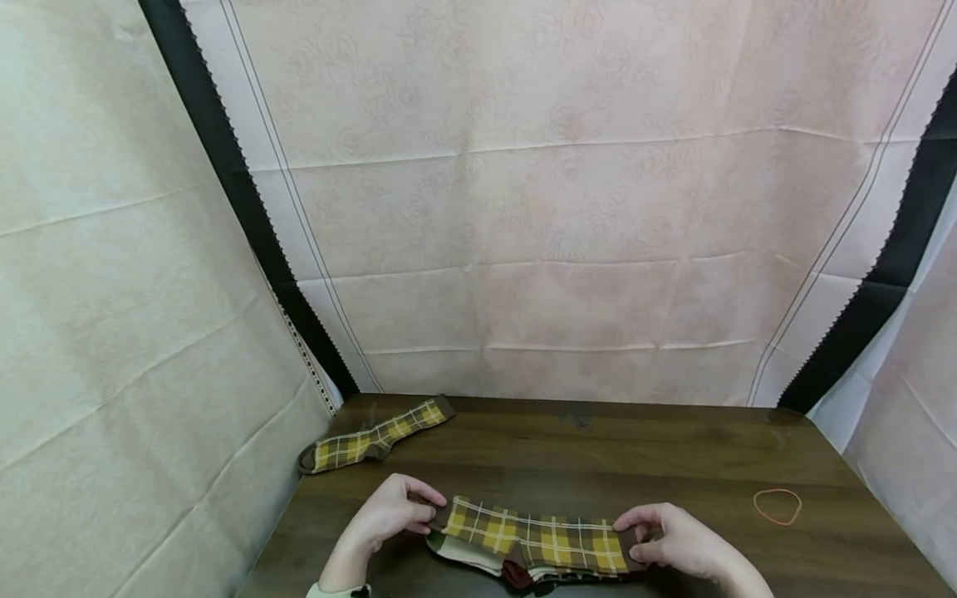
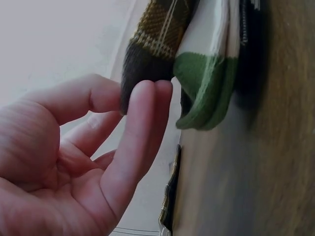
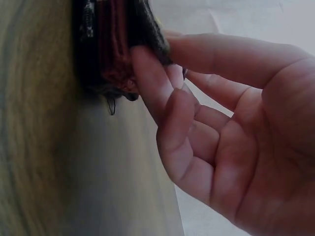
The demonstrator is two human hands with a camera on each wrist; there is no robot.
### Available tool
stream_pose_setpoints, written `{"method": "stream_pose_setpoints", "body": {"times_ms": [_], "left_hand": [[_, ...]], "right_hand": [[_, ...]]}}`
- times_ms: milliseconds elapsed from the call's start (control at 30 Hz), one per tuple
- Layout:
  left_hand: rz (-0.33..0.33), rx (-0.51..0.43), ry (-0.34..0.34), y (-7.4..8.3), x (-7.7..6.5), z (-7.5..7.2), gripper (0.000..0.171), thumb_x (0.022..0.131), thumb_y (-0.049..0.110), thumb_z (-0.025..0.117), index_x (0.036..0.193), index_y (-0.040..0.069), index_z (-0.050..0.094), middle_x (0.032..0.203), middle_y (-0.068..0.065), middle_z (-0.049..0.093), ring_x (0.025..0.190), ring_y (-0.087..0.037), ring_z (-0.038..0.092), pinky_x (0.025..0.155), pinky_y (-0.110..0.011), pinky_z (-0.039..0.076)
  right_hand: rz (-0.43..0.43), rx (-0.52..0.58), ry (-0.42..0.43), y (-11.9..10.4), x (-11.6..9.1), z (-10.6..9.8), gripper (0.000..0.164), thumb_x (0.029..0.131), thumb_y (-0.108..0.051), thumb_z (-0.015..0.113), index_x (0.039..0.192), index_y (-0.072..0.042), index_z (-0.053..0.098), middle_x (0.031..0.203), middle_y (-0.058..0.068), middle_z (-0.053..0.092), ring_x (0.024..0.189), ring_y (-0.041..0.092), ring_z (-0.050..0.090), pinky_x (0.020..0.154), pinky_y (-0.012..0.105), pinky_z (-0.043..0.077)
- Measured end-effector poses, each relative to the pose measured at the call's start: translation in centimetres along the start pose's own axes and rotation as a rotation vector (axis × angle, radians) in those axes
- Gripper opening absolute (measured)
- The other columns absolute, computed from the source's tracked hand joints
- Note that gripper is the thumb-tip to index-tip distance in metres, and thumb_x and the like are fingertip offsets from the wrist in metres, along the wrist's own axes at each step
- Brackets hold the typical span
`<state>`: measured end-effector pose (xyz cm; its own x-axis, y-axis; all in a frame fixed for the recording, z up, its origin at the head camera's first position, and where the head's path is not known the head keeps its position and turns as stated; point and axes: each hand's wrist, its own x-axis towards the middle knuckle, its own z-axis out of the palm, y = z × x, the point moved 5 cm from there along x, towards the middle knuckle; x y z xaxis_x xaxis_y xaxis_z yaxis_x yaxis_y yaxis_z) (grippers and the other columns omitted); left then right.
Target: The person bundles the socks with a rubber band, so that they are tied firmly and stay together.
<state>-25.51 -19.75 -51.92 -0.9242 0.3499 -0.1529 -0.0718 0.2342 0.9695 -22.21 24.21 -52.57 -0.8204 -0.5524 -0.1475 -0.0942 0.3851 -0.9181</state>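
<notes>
A yellow-and-brown plaid sock (image 1: 542,540) is stretched sideways near the table's front edge. My left hand (image 1: 396,508) pinches its dark brown left end between thumb and fingers. At the other end, my right hand (image 1: 676,540) pinches the dark right edge. Under the plaid sock lies a stack of other socks; a white sock with a green end (image 2: 206,88) shows in the left wrist view, apart from my fingertips. Dark red fabric (image 3: 115,49) and black layers appear beside my fingers in the right wrist view. A second plaid sock (image 1: 377,436) lies flat at the back left.
An orange rubber band (image 1: 777,507) lies on the brown wooden table (image 1: 598,457) to the right. Pale cloth (image 1: 561,208) with dark bands hangs behind the table, and more cloth hangs at both sides.
</notes>
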Motion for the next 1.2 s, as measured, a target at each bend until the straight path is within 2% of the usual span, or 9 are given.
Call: {"method": "stream_pose_setpoints", "body": {"times_ms": [300, 467, 667, 867, 967, 1067, 1200], "left_hand": [[-0.012, 0.013, -0.037, 0.0, -0.1, 0.0, 0.020, 0.087, -0.005, 0.073, 0.106, -0.008, 0.079, 0.102, -0.011, 0.073, 0.082, -0.024, 0.075, 0.070, -0.038, 0.065], [-0.012, 0.014, -0.050, -0.1, -0.1, -0.1, 0.020, 0.084, -0.005, 0.072, 0.104, -0.009, 0.079, 0.101, -0.011, 0.074, 0.082, -0.022, 0.075, 0.071, -0.037, 0.065], [-0.035, 0.061, -0.063, -0.6, -0.2, 0.0, 0.020, 0.080, -0.007, 0.071, 0.098, -0.007, 0.078, 0.094, -0.011, 0.073, 0.076, -0.020, 0.073, 0.068, -0.037, 0.064], [-0.059, 0.088, -0.069, -1.0, -0.2, 0.1, 0.015, 0.079, -0.010, 0.077, 0.094, -0.006, 0.076, 0.084, -0.009, 0.069, 0.071, -0.021, 0.071, 0.065, -0.039, 0.064], [-0.059, 0.099, -0.067, -1.1, -0.1, 0.2, 0.017, 0.078, -0.011, 0.080, 0.092, -0.004, 0.074, 0.079, -0.008, 0.067, 0.068, -0.020, 0.070, 0.063, -0.038, 0.063], [-0.060, 0.113, -0.061, -1.2, -0.1, 0.2, 0.019, 0.077, -0.011, 0.082, 0.091, -0.003, 0.072, 0.078, -0.007, 0.065, 0.066, -0.019, 0.068, 0.061, -0.036, 0.063], [-0.060, 0.123, -0.037, -1.2, -0.1, 0.1, 0.023, 0.078, -0.009, 0.084, 0.093, -0.002, 0.069, 0.082, -0.008, 0.062, 0.066, -0.019, 0.068, 0.059, -0.035, 0.062]], "right_hand": [[-0.009, -0.051, 0.010, 0.0, 0.0, 0.0, 0.024, 0.106, -0.014, 0.066, 0.125, 0.000, 0.073, 0.091, 0.007, 0.065, 0.073, 0.013, 0.062, 0.060, 0.029, 0.052], [-0.028, -0.037, 0.017, 0.1, 0.0, 0.1, 0.023, 0.103, -0.008, 0.068, 0.123, 0.002, 0.072, 0.090, 0.005, 0.062, 0.071, 0.012, 0.061, 0.059, 0.027, 0.051], [0.026, -0.020, 0.016, 0.7, 0.3, 0.1, 0.021, 0.102, -0.004, 0.069, 0.123, 0.001, 0.072, 0.092, 0.005, 0.056, 0.072, 0.012, 0.054, 0.059, 0.027, 0.048], [0.021, -0.009, 0.033, 0.7, 0.3, 0.1, 0.022, 0.101, -0.002, 0.069, 0.122, 0.002, 0.070, 0.088, 0.004, 0.055, 0.071, 0.013, 0.052, 0.057, 0.028, 0.047], [0.002, -0.043, 0.054, 0.6, 0.3, 0.1, 0.024, 0.099, -0.001, 0.072, 0.122, 0.001, 0.070, 0.087, 0.005, 0.056, 0.070, 0.012, 0.054, 0.057, 0.028, 0.049], [-0.006, -0.121, 0.084, 0.5, 0.4, -0.1, 0.031, 0.096, -0.005, 0.078, 0.126, -0.002, 0.069, 0.093, 0.006, 0.060, 0.078, 0.014, 0.058, 0.064, 0.029, 0.050], [0.006, -0.174, 0.095, 0.7, 0.4, -0.2, 0.045, 0.095, -0.013, 0.081, 0.136, -0.002, 0.066, 0.115, 0.012, 0.066, 0.096, 0.022, 0.062, 0.073, 0.031, 0.051]]}}
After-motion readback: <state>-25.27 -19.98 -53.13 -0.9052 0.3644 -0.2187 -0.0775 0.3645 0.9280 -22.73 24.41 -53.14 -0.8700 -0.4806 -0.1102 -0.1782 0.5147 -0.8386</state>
